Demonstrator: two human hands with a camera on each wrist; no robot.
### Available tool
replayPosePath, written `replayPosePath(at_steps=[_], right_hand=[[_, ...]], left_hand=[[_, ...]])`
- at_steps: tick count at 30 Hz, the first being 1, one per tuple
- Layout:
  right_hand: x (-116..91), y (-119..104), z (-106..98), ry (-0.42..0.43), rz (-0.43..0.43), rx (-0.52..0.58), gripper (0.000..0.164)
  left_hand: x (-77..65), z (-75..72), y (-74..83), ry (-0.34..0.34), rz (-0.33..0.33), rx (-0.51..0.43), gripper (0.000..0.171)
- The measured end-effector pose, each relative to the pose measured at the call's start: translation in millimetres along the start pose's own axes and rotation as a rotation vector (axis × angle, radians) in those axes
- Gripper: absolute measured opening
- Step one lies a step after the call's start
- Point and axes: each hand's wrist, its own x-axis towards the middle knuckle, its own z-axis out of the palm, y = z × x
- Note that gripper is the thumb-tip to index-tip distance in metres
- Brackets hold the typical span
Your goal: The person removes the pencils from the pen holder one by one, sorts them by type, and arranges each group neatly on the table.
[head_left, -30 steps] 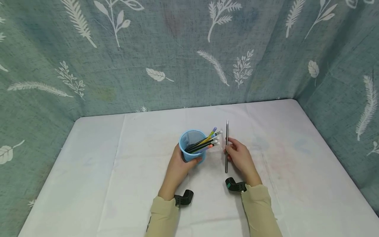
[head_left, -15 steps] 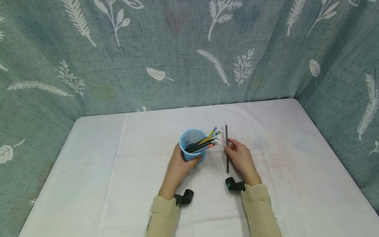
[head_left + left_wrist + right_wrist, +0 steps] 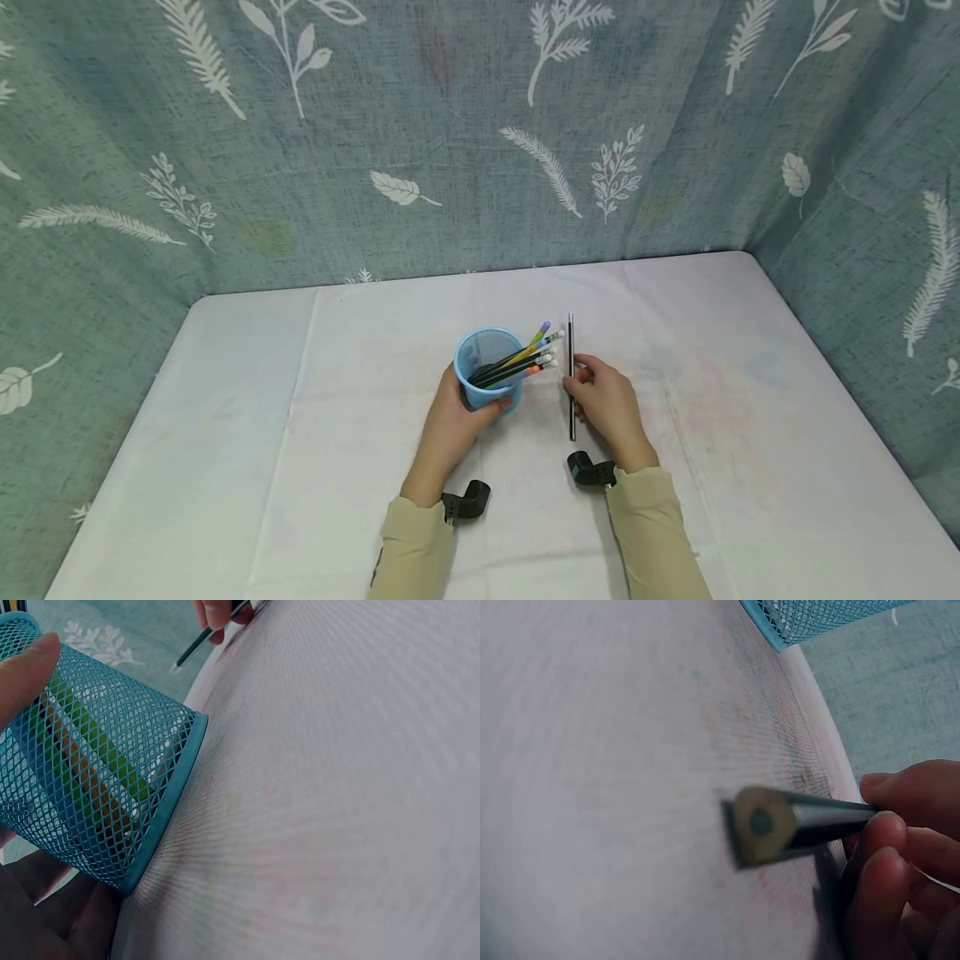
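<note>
A light blue mesh pencil cup (image 3: 487,398) stands on the table with several pencils (image 3: 525,358) leaning out of it to the right. My left hand (image 3: 453,421) grips the cup, thumb along its near side; the left wrist view shows the cup's mesh wall (image 3: 112,757) with pencils inside. To the right of the cup, my right hand (image 3: 606,400) pinches a dark pencil (image 3: 572,333) between thumb and fingers. In the right wrist view, the pencil's wooden end with its dark core (image 3: 762,822) faces the camera, just over the cloth or on it; I cannot tell which.
A white cloth (image 3: 360,483) covers the table. Green-blue curtains (image 3: 450,108) with white leaf prints hang behind and at both sides. A black wrist device (image 3: 468,500) sits on the left wrist, and another (image 3: 592,469) on the right.
My right hand has shifted slightly left and nearer with the dark pencil, which has tilted a little. The left hand and the pencil cup have stayed in place.
</note>
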Motion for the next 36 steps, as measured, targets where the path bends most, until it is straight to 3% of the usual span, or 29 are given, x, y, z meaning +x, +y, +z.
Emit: replayPosePath(at_steps=[12,19,23,29,36], right_hand=[[2,0,1,0.027,-0.018,-0.120,0.044],[1,-1,3,0.021,-0.015,-0.112,0.048],[1,-2,4,0.021,-0.036,-0.121,0.048],[1,-3,4,0.034,-0.068,-0.167,0.046],[1,-1,4,0.032,-0.047,-0.143,0.047]], left_hand=[[1.0,1.1,0.2,0.011,-0.009,0.009,0.075],[3.5,2.5,-27.0,0.066,-0.075,0.167,0.082],[3.3,2.6,-32.0,0.108,-0.095,0.223,0.084],[2.7,2.2,-31.5,0.111,-0.111,0.233,0.083],[3.3,3.7,-31.1,0.099,-0.108,0.224,0.084]])
